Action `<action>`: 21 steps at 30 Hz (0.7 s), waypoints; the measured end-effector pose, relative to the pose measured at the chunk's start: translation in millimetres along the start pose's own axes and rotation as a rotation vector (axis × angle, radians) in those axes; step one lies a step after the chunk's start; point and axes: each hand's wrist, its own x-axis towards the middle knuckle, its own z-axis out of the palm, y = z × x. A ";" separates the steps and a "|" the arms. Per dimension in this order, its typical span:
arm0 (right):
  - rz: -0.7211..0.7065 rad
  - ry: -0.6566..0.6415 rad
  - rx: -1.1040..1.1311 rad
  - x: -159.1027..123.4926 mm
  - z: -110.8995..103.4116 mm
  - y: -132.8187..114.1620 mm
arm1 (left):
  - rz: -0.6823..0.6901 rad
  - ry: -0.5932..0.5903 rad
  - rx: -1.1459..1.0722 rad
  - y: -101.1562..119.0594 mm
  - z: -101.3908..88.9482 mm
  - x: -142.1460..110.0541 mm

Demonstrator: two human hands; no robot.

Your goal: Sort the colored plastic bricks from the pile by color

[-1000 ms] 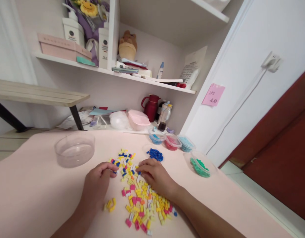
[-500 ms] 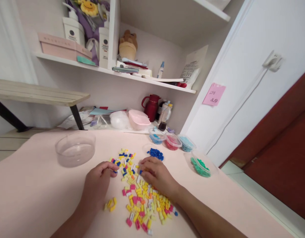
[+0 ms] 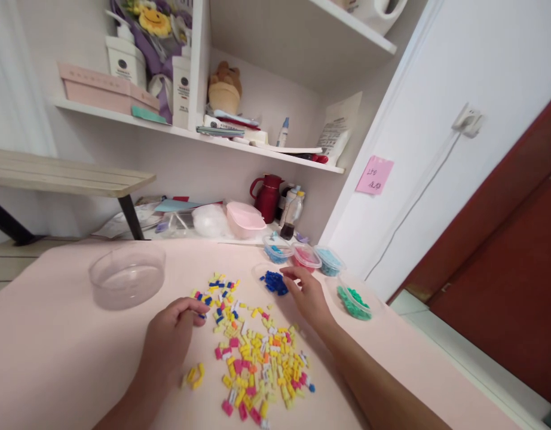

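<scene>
Small building bricks (image 3: pixel 266 355), mostly yellow with some pink, white, orange and blue, lie scattered over the table. My left hand (image 3: pixel 170 334) rests at the left edge of the spread, its fingers curled in around what looks like a small blue brick at the fingertips. Dark blue bricks (image 3: pixel 274 283) are heaped in a shallow clear container behind the spread. Just to the right of that heap is my right hand (image 3: pixel 308 298), thumb and forefinger apart, with nothing visible between them. A few yellow bricks (image 3: pixel 195 376) lie separately beside my left wrist.
A round clear dish (image 3: pixel 127 278) stands at the left. Clear tubs hold blue (image 3: pixel 276 251), pink (image 3: pixel 306 257), light blue (image 3: pixel 330 261) and green bricks (image 3: pixel 355 303) at the right. Behind the table are a pink box (image 3: pixel 245 220) and a red jug (image 3: pixel 267 198), below a shelf (image 3: pixel 257 150).
My right hand has moved back and right, from the loose bricks to the blue heap, and no blue brick shows in its fingers now. My left hand stays in place; the view has shifted slightly.
</scene>
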 end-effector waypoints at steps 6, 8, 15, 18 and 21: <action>-0.325 -0.326 -0.031 -26.8 20.7 -49.6 | 0.271 -0.165 0.094 -7.9 6.5 0.6; -0.406 -0.420 -0.079 -32.7 26.5 -57.6 | 0.386 -0.241 0.170 -10.4 8.3 2.3; -0.368 -0.462 -0.159 -30.1 27.6 -50.2 | 0.613 -0.350 0.447 -18.6 13.4 3.7; -0.334 -0.442 -0.180 -28.4 26.2 -46.4 | 0.716 -0.376 0.500 -24.6 15.6 1.9; -0.318 -0.424 -0.204 -28.3 25.7 -46.8 | 0.783 -0.421 0.524 -29.3 16.6 0.1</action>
